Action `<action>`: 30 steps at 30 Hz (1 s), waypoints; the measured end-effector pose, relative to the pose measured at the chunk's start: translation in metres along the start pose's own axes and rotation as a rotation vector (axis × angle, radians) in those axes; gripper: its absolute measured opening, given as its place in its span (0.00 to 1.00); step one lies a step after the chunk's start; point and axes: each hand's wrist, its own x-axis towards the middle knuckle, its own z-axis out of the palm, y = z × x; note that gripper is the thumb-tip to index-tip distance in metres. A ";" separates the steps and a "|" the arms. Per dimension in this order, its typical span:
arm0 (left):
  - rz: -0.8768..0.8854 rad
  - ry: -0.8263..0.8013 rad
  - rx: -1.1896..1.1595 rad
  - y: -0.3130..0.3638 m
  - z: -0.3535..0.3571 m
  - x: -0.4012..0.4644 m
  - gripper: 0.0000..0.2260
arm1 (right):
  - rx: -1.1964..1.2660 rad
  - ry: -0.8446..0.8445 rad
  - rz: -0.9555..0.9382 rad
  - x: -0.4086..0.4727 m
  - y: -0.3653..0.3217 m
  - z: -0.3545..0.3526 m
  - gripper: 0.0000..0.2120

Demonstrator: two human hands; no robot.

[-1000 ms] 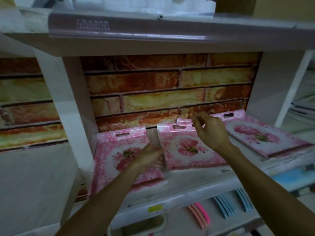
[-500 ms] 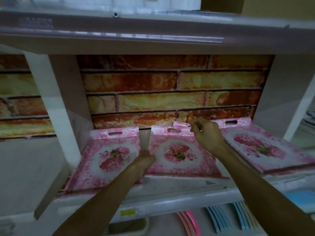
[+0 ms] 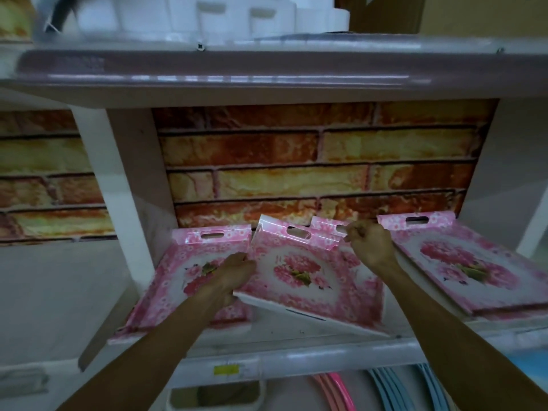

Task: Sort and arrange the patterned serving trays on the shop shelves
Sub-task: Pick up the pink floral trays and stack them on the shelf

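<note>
Now, at the shelf:
Landmark: middle tray [image 3: 311, 280], pink floral, with a cut-out handle at its far end.
Middle tray position: on the white shelf [image 3: 296, 354], tilted, left front corner lifted clear of the shelf board, right front corner down near the shelf lip.
Left hand [image 3: 229, 277]: at the middle tray's left edge, fingers curled under and clamped on that lifted side (thumb on top, as far as can be told).
Right hand [image 3: 370, 247]: at the middle tray's far right corner, fingers pinched together on the handle rim there; whether on this tray or on the one behind it cannot be told.
Tray behind [image 3: 327, 225]: only a pink handle strip showing, just beyond the middle tray's far edge, against the wall.
Left tray [image 3: 184, 274]: just left of the middle tray, flat on the shelf, same pattern, partly covered by the left forearm and touched by the middle tray's lifted edge (or very nearly so).
Right tray [image 3: 462, 262]: right of the middle tray, apart from it, lying on a stack, handle end toward the wall.
Brick-pattern wall [image 3: 311, 161]: behind the middle tray, orange and yellow.
Yellow price label [image 3: 226, 370]: on the shelf lip, below and in front of the middle tray.
Pink and blue hoops [image 3: 382, 390]: below the middle tray, on the next level down.
White foam pieces [image 3: 213, 16]: above the middle tray, on the upper shelf.
</note>
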 end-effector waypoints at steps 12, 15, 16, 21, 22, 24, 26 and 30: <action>0.243 0.092 -0.115 -0.003 -0.052 -0.002 0.11 | 0.333 -0.035 0.201 -0.009 -0.016 0.027 0.12; 0.298 0.131 -0.139 -0.006 -0.058 -0.010 0.12 | 0.434 -0.130 0.269 -0.014 -0.029 0.029 0.29; 0.320 0.149 -0.137 -0.009 -0.060 -0.011 0.12 | 0.469 -0.152 0.275 -0.016 -0.039 0.028 0.33; 0.383 0.177 -0.152 -0.016 -0.068 -0.024 0.19 | 0.562 -0.173 0.240 -0.031 -0.085 0.029 0.27; 0.401 0.179 -0.153 -0.016 -0.070 -0.027 0.19 | 0.592 -0.160 0.231 -0.034 -0.091 0.029 0.26; 0.446 0.180 -0.161 -0.019 -0.077 -0.030 0.18 | 0.633 -0.126 0.194 -0.039 -0.102 0.030 0.24; 0.464 0.182 -0.157 -0.019 -0.085 -0.033 0.18 | 0.634 -0.104 0.172 -0.040 -0.106 0.039 0.22; 0.453 0.206 -0.082 -0.018 -0.102 -0.040 0.14 | 0.623 -0.081 0.152 -0.043 -0.115 0.057 0.23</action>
